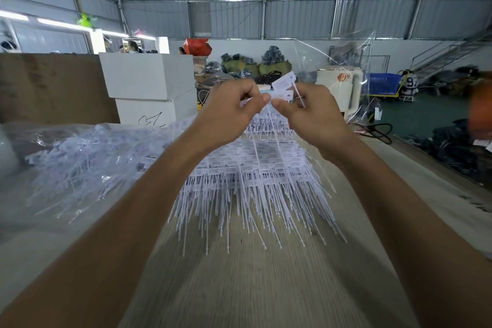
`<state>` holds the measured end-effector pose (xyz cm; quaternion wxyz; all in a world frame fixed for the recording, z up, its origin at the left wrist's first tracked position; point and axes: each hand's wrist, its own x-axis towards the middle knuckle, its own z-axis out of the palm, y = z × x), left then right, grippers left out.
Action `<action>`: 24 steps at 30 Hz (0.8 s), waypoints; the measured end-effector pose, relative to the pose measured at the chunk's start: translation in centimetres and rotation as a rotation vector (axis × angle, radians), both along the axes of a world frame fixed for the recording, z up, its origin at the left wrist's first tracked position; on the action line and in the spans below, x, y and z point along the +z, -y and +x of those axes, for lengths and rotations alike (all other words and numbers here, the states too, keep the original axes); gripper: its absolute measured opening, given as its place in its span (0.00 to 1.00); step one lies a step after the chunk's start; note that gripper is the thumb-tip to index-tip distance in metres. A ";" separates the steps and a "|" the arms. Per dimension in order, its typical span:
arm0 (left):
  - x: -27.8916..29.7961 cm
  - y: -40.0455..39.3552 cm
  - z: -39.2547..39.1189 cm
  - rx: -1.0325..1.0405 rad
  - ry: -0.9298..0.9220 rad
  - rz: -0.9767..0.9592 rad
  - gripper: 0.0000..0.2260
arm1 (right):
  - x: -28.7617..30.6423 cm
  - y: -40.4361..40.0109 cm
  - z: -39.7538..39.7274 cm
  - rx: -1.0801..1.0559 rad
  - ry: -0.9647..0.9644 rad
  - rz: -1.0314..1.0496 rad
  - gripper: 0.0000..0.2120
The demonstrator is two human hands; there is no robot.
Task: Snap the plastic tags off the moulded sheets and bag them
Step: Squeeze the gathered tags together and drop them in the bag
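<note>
Both our hands up. Left hand (pixel 234 109) fingers curled, pinching white tags (pixel 282 88) at thumb tip. Right hand (pixel 311 109) pinches same tags, heads poking above fingers. Stack of moulded sheets (pixel 253 168) on table (pixel 253 287) right below our fingers, clear bag (pixel 80 157) off left.

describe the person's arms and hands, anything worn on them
Both arms are bare as far as the view shows: no sleeves, gloves, watch or bracelets. The left hand and right hand show no rings on the parts in view.
</note>
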<state>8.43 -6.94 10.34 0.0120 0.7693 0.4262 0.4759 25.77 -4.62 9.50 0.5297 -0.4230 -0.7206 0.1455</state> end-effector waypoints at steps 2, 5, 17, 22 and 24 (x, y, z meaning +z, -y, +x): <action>0.0 -0.1 0.0 0.049 -0.050 0.019 0.13 | -0.2 -0.1 -0.5 -0.015 -0.050 -0.018 0.09; -0.2 0.5 0.7 0.040 -0.129 -0.015 0.12 | -1.0 -0.5 -0.9 -0.044 -0.156 -0.099 0.08; -1.1 0.5 2.4 -0.078 -0.343 -0.071 0.09 | -1.2 -2.2 2.6 0.091 -0.386 -0.233 0.12; -0.2 -0.2 0.0 -0.047 -0.259 -0.012 0.10 | -1.3 -1.5 2.1 0.150 -0.307 -0.240 0.11; -0.1 -0.2 -0.6 -0.048 -0.198 0.009 0.09 | -1.4 -1.2 2.0 0.232 -0.292 -0.262 0.08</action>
